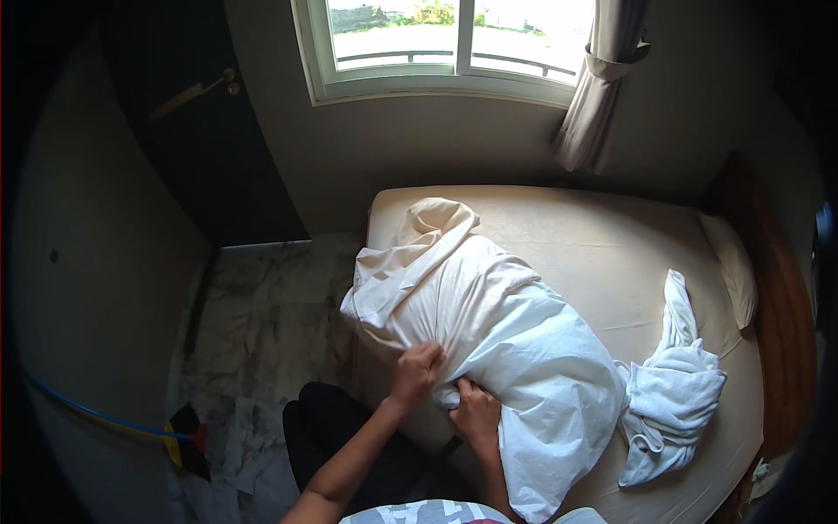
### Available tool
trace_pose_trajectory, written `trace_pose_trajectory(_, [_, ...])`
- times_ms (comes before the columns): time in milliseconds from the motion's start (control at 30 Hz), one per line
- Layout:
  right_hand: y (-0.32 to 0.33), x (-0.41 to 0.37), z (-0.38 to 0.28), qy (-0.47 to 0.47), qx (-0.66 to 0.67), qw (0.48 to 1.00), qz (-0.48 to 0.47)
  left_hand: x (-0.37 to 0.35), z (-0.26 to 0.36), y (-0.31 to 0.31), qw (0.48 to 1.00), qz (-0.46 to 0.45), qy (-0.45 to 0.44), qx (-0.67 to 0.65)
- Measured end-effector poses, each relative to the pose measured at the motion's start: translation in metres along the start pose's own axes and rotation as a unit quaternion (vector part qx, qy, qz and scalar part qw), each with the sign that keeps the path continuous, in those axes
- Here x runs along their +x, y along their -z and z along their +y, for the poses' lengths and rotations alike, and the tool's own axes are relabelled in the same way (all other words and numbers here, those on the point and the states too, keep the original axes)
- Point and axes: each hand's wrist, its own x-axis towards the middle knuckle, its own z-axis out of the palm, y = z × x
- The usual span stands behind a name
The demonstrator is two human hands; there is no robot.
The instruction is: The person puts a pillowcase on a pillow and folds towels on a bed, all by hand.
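Note:
A bulky white duvet (pixel 550 367) lies bunched on the near side of the bed, its left part inside a cream cover (pixel 471 288). My left hand (pixel 419 368) is closed in a fist on the cover's near edge, where the fabric draws into tight creases. Just to its right, my right hand (pixel 477 410) has its fingers curled into the white duvet beside that edge. The cover's far left end is loose and crumpled, with a rolled fold at the top. Both thumbs are partly hidden by fabric and fingers.
The bed (pixel 594 227) has a beige fitted sheet. Toward the wooden headboard (pixel 781 332) lie a pillow (pixel 731 266) and a towel folded into a figure (pixel 674 393). A broom-like tool (pixel 186 441) with a blue handle stands on the marble floor (pixel 262 323), left.

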Motion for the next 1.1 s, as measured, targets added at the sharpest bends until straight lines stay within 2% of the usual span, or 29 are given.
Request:
trace_pose_trajectory(100, [-0.009, -0.007, 0.004, -0.003, 0.010, 1.000, -0.017, -0.019, 0.023, -0.007, 0.998, -0.056, 0.011, 0.005])
trace_pose_trajectory(200, [-0.008, -0.022, 0.007, 0.012, 0.033, 0.999, -0.038, -0.001, 0.033, 0.006, 0.982, -0.096, 0.138, 0.081])
trace_pose_trajectory(233, [-0.007, -0.029, 0.008, 0.019, 0.041, 0.998, -0.043, 0.006, 0.031, 0.004, 0.986, -0.067, 0.143, 0.058])
trace_pose_trajectory(333, [-0.011, -0.050, 0.004, 0.029, 0.041, 0.997, -0.066, 0.034, 0.022, -0.013, 0.985, 0.039, 0.041, 0.163])
trace_pose_trajectory(367, [-0.015, -0.056, 0.006, 0.017, 0.033, 0.993, -0.108, 0.040, 0.017, -0.027, 0.976, 0.019, 0.046, 0.210])
trace_pose_trajectory(467, [0.001, -0.067, 0.008, 0.015, 0.069, 0.970, -0.232, 0.034, 0.016, -0.048, 0.991, -0.082, -0.005, 0.110])
trace_pose_trajectory(500, [0.012, -0.067, 0.012, 0.037, 0.084, 0.963, -0.252, 0.021, 0.026, -0.048, 0.992, -0.097, -0.075, 0.040])
trace_pose_trajectory(533, [0.028, -0.061, 0.019, 0.034, 0.162, 0.954, -0.250, 0.005, 0.031, -0.052, 0.983, -0.128, -0.110, 0.065])
trace_pose_trajectory(567, [0.051, -0.049, 0.026, 0.030, 0.240, 0.938, -0.249, -0.011, 0.030, -0.057, 0.982, -0.130, -0.138, 0.026])
trace_pose_trajectory(600, [0.075, -0.039, 0.033, 0.024, 0.317, 0.915, -0.249, -0.024, 0.026, -0.056, 0.981, -0.148, -0.125, 0.019])
trace_pose_trajectory(633, [0.100, -0.026, 0.037, -0.035, 0.337, 0.925, -0.169, -0.035, 0.021, -0.054, 0.984, -0.135, -0.120, 0.007])
trace_pose_trajectory(667, [0.119, -0.012, 0.048, -0.056, 0.284, 0.955, -0.060, -0.043, 0.016, -0.050, 0.986, -0.120, -0.118, -0.006])
trace_pose_trajectory(733, [0.134, 0.021, 0.090, -0.072, 0.156, 0.974, 0.145, -0.051, 0.014, -0.040, 0.987, -0.125, -0.102, -0.010])
trace_pose_trajectory(800, [0.133, 0.062, 0.145, -0.085, -0.005, 0.977, 0.198, -0.056, 0.015, -0.030, 0.987, -0.139, -0.076, -0.013])
trace_pose_trajectory(833, [0.116, 0.076, 0.179, -0.124, -0.021, 0.978, 0.169, -0.058, 0.016, -0.025, 0.986, -0.154, -0.062, -0.012])
trace_pose_trajectory(867, [0.098, 0.083, 0.202, -0.182, -0.044, 0.978, 0.094, -0.057, 0.016, -0.020, 0.985, -0.167, -0.050, -0.011])
trace_pose_trajectory(900, [0.076, 0.094, 0.229, -0.204, 0.064, 0.975, -0.067, -0.058, 0.015, -0.016, 0.986, -0.158, -0.055, -0.017])
trace_pose_trajectory(933, [0.075, 0.107, 0.225, -0.213, 0.167, 0.936, -0.225, -0.058, 0.013, -0.014, 0.987, -0.145, -0.060, -0.022])
trace_pose_trajectory(967, [0.071, 0.104, 0.221, -0.205, 0.126, 0.951, -0.192, -0.057, 0.011, -0.012, 0.989, -0.131, -0.062, -0.027])
trace_pose_trajectory(1000, [0.082, 0.092, 0.187, -0.197, 0.087, 0.963, -0.160, -0.053, 0.010, -0.008, 0.992, -0.103, -0.079, -0.001])
trace_pose_trajectory(1067, [0.092, 0.066, 0.157, -0.129, 0.083, 0.979, -0.135, -0.048, 0.010, 0.005, 0.992, -0.055, -0.103, 0.047])
trace_pose_trajectory(1100, [0.103, 0.054, 0.140, -0.111, 0.095, 0.980, -0.136, -0.039, 0.013, 0.013, 0.995, -0.047, -0.058, 0.063])
